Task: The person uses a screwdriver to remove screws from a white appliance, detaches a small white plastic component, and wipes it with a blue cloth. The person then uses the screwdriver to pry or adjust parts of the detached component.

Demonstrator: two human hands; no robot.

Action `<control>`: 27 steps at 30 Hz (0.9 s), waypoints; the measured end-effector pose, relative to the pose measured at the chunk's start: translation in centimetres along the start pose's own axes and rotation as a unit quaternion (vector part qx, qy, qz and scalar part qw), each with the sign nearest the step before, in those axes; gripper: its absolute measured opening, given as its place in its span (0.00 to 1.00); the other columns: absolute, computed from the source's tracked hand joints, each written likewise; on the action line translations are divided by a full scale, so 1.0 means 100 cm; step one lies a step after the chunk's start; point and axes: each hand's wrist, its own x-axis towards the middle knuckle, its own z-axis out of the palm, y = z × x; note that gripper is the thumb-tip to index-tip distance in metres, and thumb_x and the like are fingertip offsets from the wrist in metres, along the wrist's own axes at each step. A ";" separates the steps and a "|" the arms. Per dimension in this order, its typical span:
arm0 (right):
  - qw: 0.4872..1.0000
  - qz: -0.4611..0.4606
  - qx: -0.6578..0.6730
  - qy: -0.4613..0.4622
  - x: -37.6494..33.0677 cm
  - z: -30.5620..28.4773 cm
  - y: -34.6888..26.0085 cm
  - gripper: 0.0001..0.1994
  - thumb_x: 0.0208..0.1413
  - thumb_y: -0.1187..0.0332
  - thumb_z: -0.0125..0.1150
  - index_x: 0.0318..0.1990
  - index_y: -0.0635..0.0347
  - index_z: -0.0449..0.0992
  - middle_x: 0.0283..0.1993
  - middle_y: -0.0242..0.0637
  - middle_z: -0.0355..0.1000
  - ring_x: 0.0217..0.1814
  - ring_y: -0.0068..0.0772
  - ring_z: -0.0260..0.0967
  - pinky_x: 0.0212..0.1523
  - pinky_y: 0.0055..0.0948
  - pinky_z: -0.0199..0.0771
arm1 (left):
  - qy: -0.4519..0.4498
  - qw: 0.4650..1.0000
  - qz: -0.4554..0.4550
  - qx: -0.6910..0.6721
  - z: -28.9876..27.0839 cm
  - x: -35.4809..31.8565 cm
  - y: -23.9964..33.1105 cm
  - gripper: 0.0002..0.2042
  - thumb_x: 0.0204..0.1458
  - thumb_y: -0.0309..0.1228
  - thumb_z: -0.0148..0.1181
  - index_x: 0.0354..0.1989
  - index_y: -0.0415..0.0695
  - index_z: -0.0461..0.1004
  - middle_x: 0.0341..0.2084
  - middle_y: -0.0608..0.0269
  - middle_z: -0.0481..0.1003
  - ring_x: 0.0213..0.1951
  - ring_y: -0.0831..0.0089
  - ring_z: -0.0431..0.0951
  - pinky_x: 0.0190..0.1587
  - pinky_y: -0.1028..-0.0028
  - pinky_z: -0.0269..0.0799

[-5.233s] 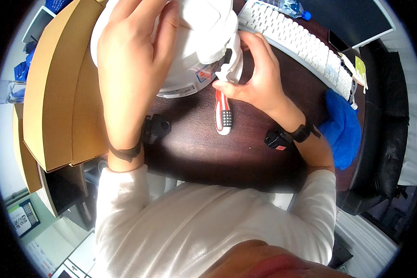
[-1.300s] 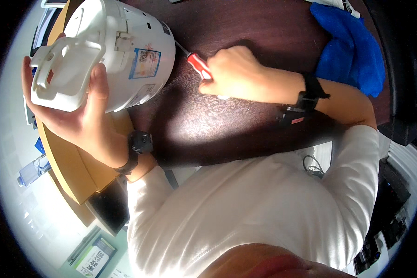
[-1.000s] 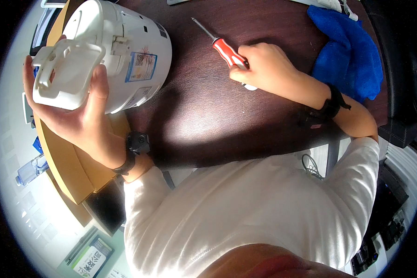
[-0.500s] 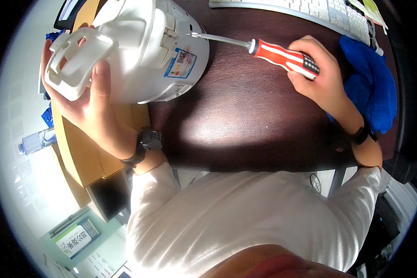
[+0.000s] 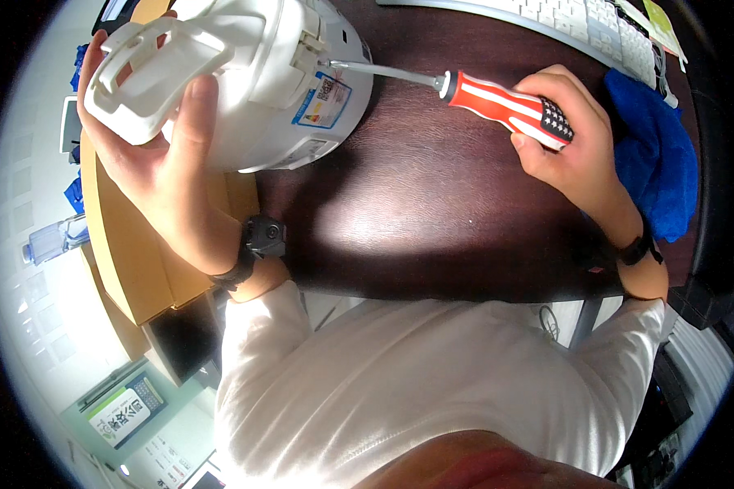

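A white rounded appliance (image 5: 249, 130), which looks like a rice cooker, is tilted on the dark desk at the upper left. My left hand (image 5: 163, 175) is closed round its white loop-shaped handle (image 5: 126, 122), the thumb along the near side and the fingers behind, partly hidden. In my right hand (image 5: 579, 155) is a screwdriver (image 5: 493, 102) with a red, white and black grip, held by its end. Its metal shank points left, and the tip meets the appliance's side by the hinge-like part (image 5: 306, 61), just above a blue-edged label (image 5: 322, 102). Whether a screw sits there is too small to tell.
A blue cloth (image 5: 652, 159) lies right of my right hand. Beyond it, a white keyboard (image 5: 546, 20) runs along the far edge. Left of the desk surface (image 5: 424, 196) stands a tan wooden ledge (image 5: 139, 261), with a clear bottle (image 5: 57, 240) farther left.
My left hand has turned the handle and appliance slightly, shifting them a little right and up. The screwdriver grip has rolled and moved slightly right; its tip remains by the hinge-like part.
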 end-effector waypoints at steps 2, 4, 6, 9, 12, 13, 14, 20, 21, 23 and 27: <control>1.000 -0.002 0.000 0.003 0.001 0.000 -0.002 0.17 0.40 0.77 0.67 0.41 0.64 0.71 0.35 0.42 0.69 0.36 0.39 0.70 0.38 0.29 0.71 | 0.002 1.000 -0.008 -0.005 0.001 -0.002 0.001 0.42 0.39 0.31 0.74 0.64 0.39 0.57 0.51 0.50 0.71 0.53 0.62 0.72 0.57 0.67 0.67; 0.999 -0.018 -0.029 0.006 0.003 -0.001 -0.005 0.18 0.40 0.76 0.68 0.41 0.65 0.71 0.35 0.42 0.69 0.36 0.40 0.70 0.38 0.30 0.72 | -0.004 1.000 -0.012 -0.007 0.001 -0.002 0.002 0.41 0.39 0.31 0.74 0.64 0.39 0.58 0.51 0.50 0.70 0.53 0.62 0.72 0.57 0.67 0.67; 0.997 -0.037 -0.063 0.017 0.005 -0.002 -0.010 0.18 0.39 0.76 0.69 0.41 0.64 0.72 0.35 0.43 0.69 0.35 0.41 0.71 0.38 0.30 0.72 | -0.010 1.000 -0.012 0.003 -0.001 -0.001 0.002 0.43 0.39 0.31 0.74 0.64 0.39 0.57 0.52 0.49 0.70 0.53 0.63 0.72 0.57 0.66 0.67; 0.991 -0.069 -0.113 0.030 0.008 -0.008 -0.021 0.17 0.40 0.76 0.69 0.40 0.64 0.73 0.35 0.42 0.69 0.34 0.40 0.71 0.36 0.28 0.72 | -0.024 0.998 0.028 0.054 -0.005 0.001 -0.003 0.40 0.40 0.33 0.71 0.63 0.37 0.58 0.50 0.43 0.72 0.52 0.56 0.74 0.57 0.61 0.69; 0.998 -0.024 -0.055 -0.005 0.014 -0.016 -0.025 0.13 0.46 0.73 0.67 0.39 0.65 0.73 0.33 0.38 0.69 0.32 0.33 0.70 0.31 0.24 0.70 | -0.041 0.993 0.063 0.089 -0.008 0.003 -0.007 0.39 0.41 0.33 0.69 0.63 0.36 0.59 0.48 0.40 0.73 0.52 0.53 0.75 0.56 0.58 0.70; 0.998 0.037 0.030 -0.033 0.017 -0.019 -0.024 0.11 0.49 0.71 0.66 0.38 0.65 0.74 0.31 0.36 0.69 0.30 0.30 0.69 0.28 0.22 0.68 | -0.049 0.992 0.071 0.095 -0.009 0.004 -0.008 0.39 0.40 0.34 0.69 0.63 0.36 0.59 0.48 0.40 0.73 0.52 0.53 0.75 0.56 0.58 0.71; 0.985 0.102 0.123 -0.068 0.019 -0.020 -0.022 0.10 0.52 0.69 0.64 0.37 0.65 0.74 0.29 0.35 0.69 0.28 0.27 0.69 0.25 0.21 0.66 | -0.051 0.992 0.069 0.097 -0.010 0.004 -0.009 0.39 0.40 0.34 0.69 0.63 0.36 0.59 0.48 0.41 0.73 0.52 0.53 0.75 0.56 0.58 0.70; 0.731 0.423 0.515 -0.149 0.014 -0.028 -0.011 0.13 0.61 0.62 0.53 0.41 0.65 0.72 0.21 0.32 0.65 0.15 0.16 0.55 0.13 0.20 0.49 | -0.046 0.989 0.059 0.125 -0.011 0.003 -0.008 0.41 0.39 0.35 0.69 0.63 0.36 0.59 0.49 0.40 0.73 0.52 0.54 0.75 0.56 0.60 0.70; 0.748 0.403 0.511 -0.129 0.009 -0.028 -0.012 0.13 0.61 0.63 0.52 0.42 0.65 0.72 0.21 0.33 0.66 0.14 0.16 0.55 0.13 0.20 0.50 | -0.045 0.991 0.056 0.115 -0.011 0.003 -0.008 0.40 0.39 0.35 0.69 0.63 0.37 0.59 0.49 0.40 0.73 0.52 0.54 0.75 0.56 0.60 0.70; 0.839 0.324 0.428 -0.093 0.001 -0.026 -0.014 0.14 0.63 0.63 0.49 0.45 0.66 0.70 0.23 0.35 0.68 0.13 0.18 0.56 0.12 0.19 0.51 | -0.042 0.993 0.057 0.099 -0.011 0.004 -0.009 0.40 0.39 0.35 0.69 0.63 0.37 0.59 0.49 0.41 0.73 0.52 0.54 0.75 0.55 0.61 0.71; 0.924 0.249 0.288 -0.043 -0.009 -0.022 -0.019 0.16 0.65 0.61 0.45 0.47 0.66 0.69 0.25 0.39 0.71 0.13 0.20 0.60 0.12 0.19 0.56 | -0.040 0.993 0.069 0.093 -0.009 0.004 -0.009 0.40 0.38 0.36 0.70 0.62 0.37 0.60 0.49 0.42 0.72 0.52 0.55 0.75 0.55 0.62 0.71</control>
